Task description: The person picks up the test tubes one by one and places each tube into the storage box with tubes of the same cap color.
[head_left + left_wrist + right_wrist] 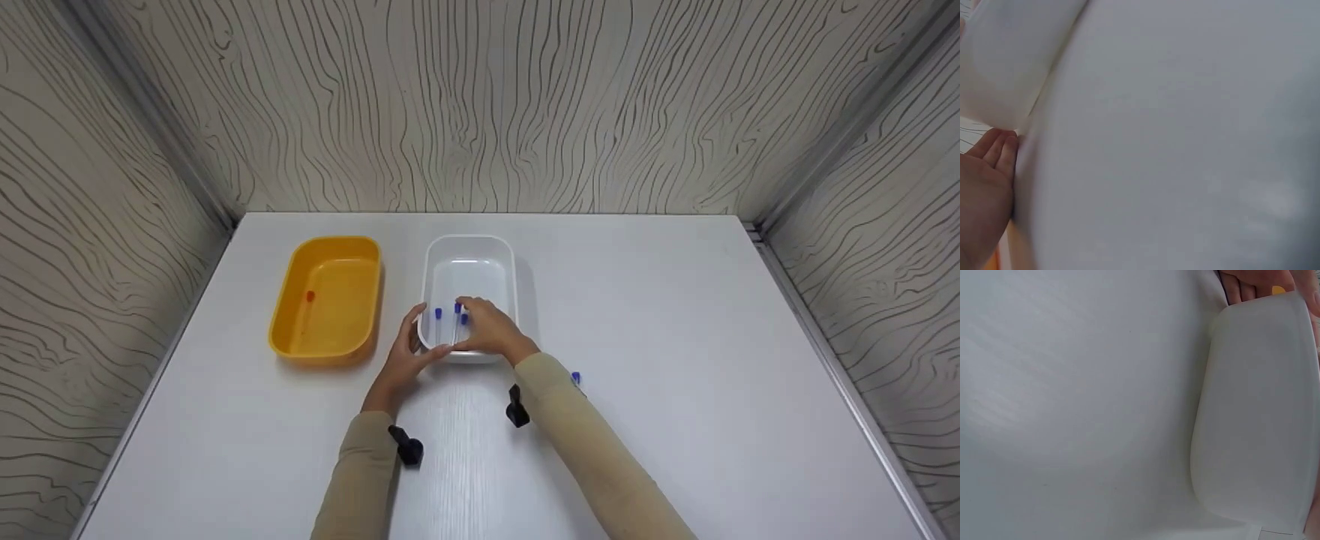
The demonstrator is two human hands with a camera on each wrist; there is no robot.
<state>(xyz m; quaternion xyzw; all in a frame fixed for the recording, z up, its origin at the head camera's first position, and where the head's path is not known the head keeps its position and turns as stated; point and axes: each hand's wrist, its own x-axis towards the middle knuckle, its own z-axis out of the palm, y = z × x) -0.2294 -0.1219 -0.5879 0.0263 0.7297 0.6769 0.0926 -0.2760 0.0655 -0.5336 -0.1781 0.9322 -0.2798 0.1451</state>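
Note:
At the near left corner of the white tray [469,277], my left hand [403,364] grips the wall, its thumb along the near rim. In the left wrist view, fingers [1002,149] lie against the tray's outer side. My right hand [491,330] reaches over the near right part of the tray. It holds a slim clear tube with a blue cap [457,307], fingertips at the cap and thumb near the lower end. Another blue-capped tube [439,313] lies to its left in the tray. A further blue cap [465,319] shows beside the right fingers, partly hidden.
A yellow tray [279,322] stands to the left, with a red-capped tube [310,297] in it. One blue-capped tube [576,377] lies on the white table [675,322], partly behind the right sleeve. Patterned walls [480,105] enclose the back and sides.

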